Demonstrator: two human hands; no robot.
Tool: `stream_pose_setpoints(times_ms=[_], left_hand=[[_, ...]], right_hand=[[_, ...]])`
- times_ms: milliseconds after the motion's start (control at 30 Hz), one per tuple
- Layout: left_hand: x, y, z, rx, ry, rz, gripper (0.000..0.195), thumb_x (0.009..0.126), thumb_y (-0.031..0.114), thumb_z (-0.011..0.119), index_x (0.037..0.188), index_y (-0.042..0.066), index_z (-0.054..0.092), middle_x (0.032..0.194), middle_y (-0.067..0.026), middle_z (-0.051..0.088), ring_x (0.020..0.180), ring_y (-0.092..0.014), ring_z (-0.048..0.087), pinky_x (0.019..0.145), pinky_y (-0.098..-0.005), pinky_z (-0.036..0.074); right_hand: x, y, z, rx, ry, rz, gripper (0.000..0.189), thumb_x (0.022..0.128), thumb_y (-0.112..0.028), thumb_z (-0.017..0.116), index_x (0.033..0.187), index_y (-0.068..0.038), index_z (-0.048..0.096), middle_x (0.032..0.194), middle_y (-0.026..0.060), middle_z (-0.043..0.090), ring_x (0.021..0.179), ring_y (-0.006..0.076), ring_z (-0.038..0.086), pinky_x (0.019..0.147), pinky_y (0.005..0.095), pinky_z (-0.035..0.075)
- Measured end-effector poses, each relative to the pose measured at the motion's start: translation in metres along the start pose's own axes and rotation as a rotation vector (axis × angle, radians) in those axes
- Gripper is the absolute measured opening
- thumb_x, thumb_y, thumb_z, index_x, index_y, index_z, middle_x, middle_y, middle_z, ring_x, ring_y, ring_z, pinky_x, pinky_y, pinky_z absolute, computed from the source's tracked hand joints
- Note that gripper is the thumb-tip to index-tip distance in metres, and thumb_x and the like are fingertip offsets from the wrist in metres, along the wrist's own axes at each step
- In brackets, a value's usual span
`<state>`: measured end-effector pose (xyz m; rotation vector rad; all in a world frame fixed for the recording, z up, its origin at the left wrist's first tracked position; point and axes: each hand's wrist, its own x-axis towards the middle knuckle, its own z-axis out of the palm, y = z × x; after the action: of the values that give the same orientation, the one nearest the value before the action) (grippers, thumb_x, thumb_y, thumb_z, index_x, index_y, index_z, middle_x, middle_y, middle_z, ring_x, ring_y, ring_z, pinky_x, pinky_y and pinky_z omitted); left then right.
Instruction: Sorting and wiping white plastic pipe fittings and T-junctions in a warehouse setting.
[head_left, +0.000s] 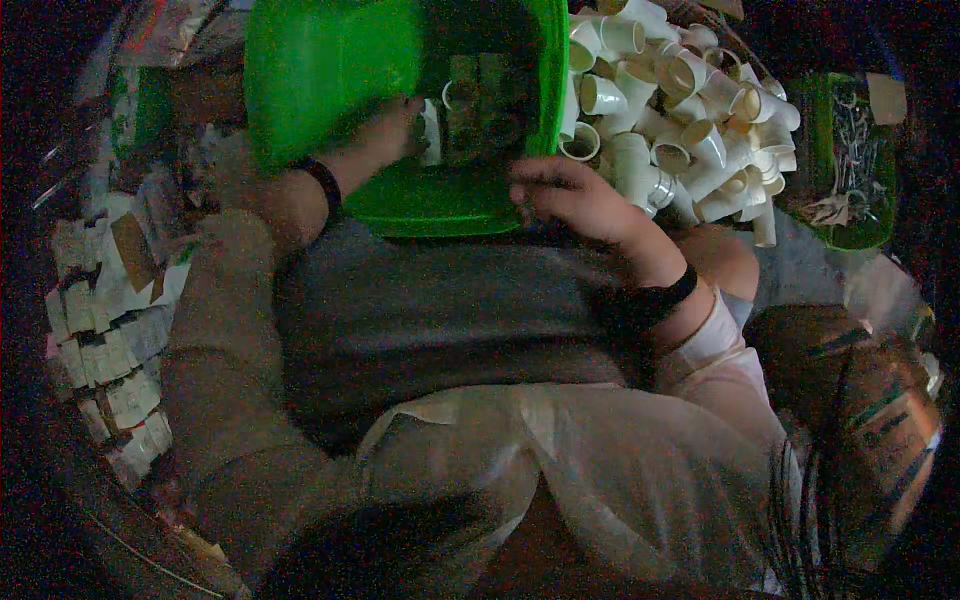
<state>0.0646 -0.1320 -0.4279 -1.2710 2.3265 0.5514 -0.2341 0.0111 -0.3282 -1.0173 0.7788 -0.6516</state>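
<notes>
A green plastic bin (337, 67) lies before me with its open side towards me. My left hand (394, 131), blurred and with a dark band at the wrist, reaches inside it. By those fingertips is a white plastic piece (431, 133); whether they grip it is too dark to tell. The curved edge of another white piece (448, 95) shows deeper in the bin. Just outside the bin's lower right corner is my right hand (566, 191), its fingers bent and apart, with nothing visible in them. A pile of white plastic pipe fittings (637, 150) lies right beside the bin.
At the far right stands a green tray (892, 202) holding thin, pale items in clear plastic. Stacked small whitish packs (112, 337) line the left side. Brown cardboard (892, 420) is at the lower right. Much of the surroundings is dark and grainy.
</notes>
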Motion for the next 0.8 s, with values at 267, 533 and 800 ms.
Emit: stream_pose_setpoints(times_ms=[267,533,800], left_hand=[[-0.025,0.016,-0.016,0.015,-0.004,0.001,0.069,0.069,0.014,0.075,0.127,0.004,0.038,0.129,-0.0278,0.041,0.115,-0.042,0.048,0.092,-0.0470,0.045],[-0.031,0.014,-0.019,0.342,-0.071,0.157,0.057,0.074,0.011,0.066,0.127,0.012,0.044,0.122,-0.0205,0.048,0.101,-0.037,0.057,0.082,-0.0490,0.049],[-0.033,0.004,-0.020,0.382,0.034,0.220,0.068,0.066,0.027,0.075,0.127,0.012,0.047,0.113,-0.0192,0.054,0.094,-0.035,0.060,0.080,-0.0474,0.050]], right_hand=[[0.008,0.013,0.027,-0.346,-0.561,0.027,0.036,0.085,-0.025,0.060,0.109,0.001,0.059,0.093,0.0129,0.063,0.086,0.0222,0.058,0.077,0.0360,0.047],[-0.005,0.045,0.059,-0.706,-0.516,-0.030,0.042,0.086,-0.026,0.052,0.118,0.001,0.054,0.117,0.0252,0.055,0.108,0.0380,0.053,0.093,0.0460,0.041],[0.011,0.041,0.016,-0.416,-0.793,0.053,0.036,0.086,-0.024,0.057,0.112,0.002,0.056,0.111,0.0215,0.059,0.099,0.0278,0.057,0.086,0.0403,0.044]])
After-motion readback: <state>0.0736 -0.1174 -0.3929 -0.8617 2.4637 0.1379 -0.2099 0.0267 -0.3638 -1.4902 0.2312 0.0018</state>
